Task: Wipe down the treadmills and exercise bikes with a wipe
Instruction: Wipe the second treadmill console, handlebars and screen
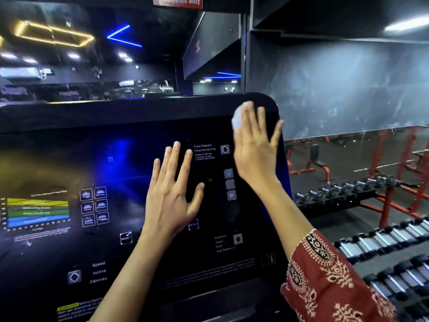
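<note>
A treadmill's glossy black console [97, 140] fills the lower left, printed with labels, small buttons and a coloured chart. My right hand [254, 149] presses flat near the console's upper right corner, fingers spread, with a white wipe [238, 118] pinned under the fingertips and showing at their left side. My left hand [173, 194] lies flat and spread on the panel's middle, holding nothing. A red patterned sleeve covers my right forearm.
Racks of dumbbells [385, 242] on red frames stand to the right of the console. Red weight benches [318, 163] sit farther back on the dark floor. A dark wall and a mirror with ceiling lights rise behind the treadmill.
</note>
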A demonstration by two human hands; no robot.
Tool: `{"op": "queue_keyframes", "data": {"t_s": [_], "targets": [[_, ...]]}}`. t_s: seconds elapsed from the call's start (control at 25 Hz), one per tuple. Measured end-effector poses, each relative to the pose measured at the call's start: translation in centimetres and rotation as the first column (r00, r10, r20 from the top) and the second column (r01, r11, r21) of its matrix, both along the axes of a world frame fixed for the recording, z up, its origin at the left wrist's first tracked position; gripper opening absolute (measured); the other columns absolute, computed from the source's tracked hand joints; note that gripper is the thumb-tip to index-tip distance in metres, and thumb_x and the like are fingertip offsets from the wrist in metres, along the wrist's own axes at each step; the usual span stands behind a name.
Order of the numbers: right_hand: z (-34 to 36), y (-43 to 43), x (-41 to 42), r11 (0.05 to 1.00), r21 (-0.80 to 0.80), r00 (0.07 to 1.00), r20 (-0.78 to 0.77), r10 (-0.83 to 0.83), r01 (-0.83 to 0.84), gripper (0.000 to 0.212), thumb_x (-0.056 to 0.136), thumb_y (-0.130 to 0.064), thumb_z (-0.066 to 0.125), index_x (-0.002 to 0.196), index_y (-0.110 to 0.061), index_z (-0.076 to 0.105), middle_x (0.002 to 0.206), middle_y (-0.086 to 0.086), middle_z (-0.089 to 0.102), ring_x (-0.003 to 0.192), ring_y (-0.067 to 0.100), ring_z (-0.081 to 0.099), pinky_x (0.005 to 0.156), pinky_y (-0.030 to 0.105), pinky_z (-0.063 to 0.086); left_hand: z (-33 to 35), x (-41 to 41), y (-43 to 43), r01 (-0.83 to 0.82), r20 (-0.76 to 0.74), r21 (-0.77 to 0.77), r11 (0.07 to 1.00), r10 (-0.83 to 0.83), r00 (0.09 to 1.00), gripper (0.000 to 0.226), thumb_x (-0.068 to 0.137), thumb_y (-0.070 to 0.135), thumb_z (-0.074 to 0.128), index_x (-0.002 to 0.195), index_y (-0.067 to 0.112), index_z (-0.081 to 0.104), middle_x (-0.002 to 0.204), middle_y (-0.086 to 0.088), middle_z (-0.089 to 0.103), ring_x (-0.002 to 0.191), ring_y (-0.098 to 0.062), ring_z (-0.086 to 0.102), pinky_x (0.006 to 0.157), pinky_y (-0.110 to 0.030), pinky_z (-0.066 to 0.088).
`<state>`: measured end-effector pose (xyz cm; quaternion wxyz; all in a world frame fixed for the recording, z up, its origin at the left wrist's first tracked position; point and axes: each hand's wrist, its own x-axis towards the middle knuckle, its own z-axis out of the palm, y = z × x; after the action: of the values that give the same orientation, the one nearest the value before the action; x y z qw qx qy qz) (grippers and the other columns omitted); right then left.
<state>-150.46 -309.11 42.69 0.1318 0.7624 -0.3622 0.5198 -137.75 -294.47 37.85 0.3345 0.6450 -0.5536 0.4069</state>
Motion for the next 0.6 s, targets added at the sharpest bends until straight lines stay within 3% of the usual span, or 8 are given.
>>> {"op": "queue_keyframes", "data": {"t_s": [0.08,0.16,0.32,0.44,0.6], "targets": [[-1.3,-0.2,-1.9,0.987,0.153,0.994,0.095,-0.059,0.043,0.056,0.102,-0.033,0.017,0.153,-0.012,0.008,0.161,0.002,0.006,0.148,0.018,-0.001,0.112,0.044,-0.022,-0.5,-0.4,0.2,0.019,-0.015,0.014,1.0,-0.018,1.0,0.064,0.088,0.038,0.044,0.143,0.004,0.04,0.153,-0.019,0.027,0.142,-0.03,0.022,0.117,-0.034,0.006],[-3.4,0.9,-2.7,0.979,0.202,0.991,0.121,-0.063,0.037,0.056,0.102,-0.032,0.013,0.152,-0.008,0.007,0.161,0.005,0.004,0.147,0.017,-0.005,0.114,0.045,-0.017,-1.5,-1.0,0.5,0.047,-0.035,0.03,0.998,-0.046,0.998,0.064,0.088,0.037,0.044,0.143,0.005,0.039,0.153,-0.018,0.026,0.143,-0.028,0.02,0.117,-0.032,0.005],[-8.2,3.5,-4.0,0.989,0.108,0.994,-0.015,0.104,-0.102,0.053,0.102,-0.015,0.026,0.153,-0.008,0.013,0.16,0.004,0.01,0.148,0.018,0.0,0.119,0.035,-0.009,-3.8,-2.6,1.1,0.077,-0.059,0.073,0.994,-0.072,0.996,0.065,0.088,0.036,0.046,0.144,0.005,0.038,0.154,-0.018,0.024,0.143,-0.028,0.018,0.117,-0.034,0.006],[-10.3,4.6,-5.0,0.956,0.243,0.982,0.131,0.134,-0.163,0.057,0.101,-0.006,0.031,0.151,-0.012,0.005,0.16,0.0,0.003,0.148,0.017,-0.002,0.119,0.027,-0.008,-5.0,-3.5,2.0,0.08,-0.081,0.117,0.99,-0.071,0.994,0.064,0.087,0.035,0.045,0.143,0.004,0.039,0.153,-0.02,0.025,0.142,-0.03,0.019,0.117,-0.035,0.007],[-13.1,8.0,-6.0,0.916,0.276,0.956,0.089,0.279,-0.293,0.081,0.081,0.025,0.048,0.148,-0.008,0.018,0.156,0.003,0.019,0.145,0.019,0.015,0.12,0.031,0.009,-6.4,-4.8,3.6,0.088,-0.118,0.187,0.978,-0.067,0.991,0.062,0.088,0.038,0.043,0.138,0.002,0.047,0.15,-0.022,0.032,0.139,-0.035,0.029,0.115,-0.037,0.012]]}}
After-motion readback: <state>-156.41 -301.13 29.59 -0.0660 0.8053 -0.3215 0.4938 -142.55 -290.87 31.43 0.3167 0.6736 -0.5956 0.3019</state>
